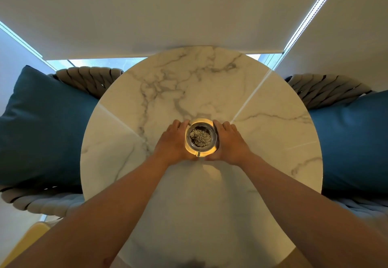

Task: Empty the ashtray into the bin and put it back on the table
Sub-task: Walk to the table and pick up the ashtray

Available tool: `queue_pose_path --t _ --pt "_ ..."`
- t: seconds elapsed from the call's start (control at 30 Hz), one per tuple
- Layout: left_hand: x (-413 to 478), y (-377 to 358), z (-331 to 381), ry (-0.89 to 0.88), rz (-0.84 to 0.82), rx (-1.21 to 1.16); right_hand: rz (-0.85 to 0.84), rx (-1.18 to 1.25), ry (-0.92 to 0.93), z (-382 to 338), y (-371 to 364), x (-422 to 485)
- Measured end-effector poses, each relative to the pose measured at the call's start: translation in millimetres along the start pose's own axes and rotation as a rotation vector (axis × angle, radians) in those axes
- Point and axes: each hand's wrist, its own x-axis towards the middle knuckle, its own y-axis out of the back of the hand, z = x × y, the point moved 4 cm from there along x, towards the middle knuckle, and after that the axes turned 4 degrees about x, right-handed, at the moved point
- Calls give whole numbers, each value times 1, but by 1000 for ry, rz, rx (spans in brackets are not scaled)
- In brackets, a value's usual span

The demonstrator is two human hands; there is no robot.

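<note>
A round glass ashtray [200, 137] with grey and dark ash in its bowl sits near the middle of a round white marble table [262, 133]. My left hand [173, 142] cups its left side, fingers curled against the rim. On the opposite side my right hand [230, 142] wraps the rim the same way. Both thumbs meet at the near edge of the ashtray. Whether it rests on the table or is lifted slightly, I cannot tell. No bin is in view.
Two woven grey chairs with blue cushions flank the table, one at the left [42, 129] and one at the right [352, 137]. White roller blinds [189, 11] hang behind the table. A yellow object [27, 240] shows at the bottom left corner.
</note>
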Motion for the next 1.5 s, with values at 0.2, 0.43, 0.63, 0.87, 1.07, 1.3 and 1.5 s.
queue_pose_path --t 0.2,0.43,0.63,0.87,1.07,1.3,1.5 --pt "-33 30 13 -42 53 -115 -14 25 39 -21 23 -19" --pt "-74 59 27 -103 122 -256 11 138 116 -48 46 -56" --pt "-102 71 28 -107 92 -343 20 270 170 -71 61 -89" --pt "-134 75 25 -160 96 -403 64 650 53 -85 59 -116" --pt "-154 76 17 -217 42 -398 110 999 -202 -88 47 -134" --pt "-189 78 -8 -291 -26 -347 20 1134 -290 -106 10 -161" --pt "-232 71 -19 -275 -30 -282 -69 1155 -273 -122 -12 -190"
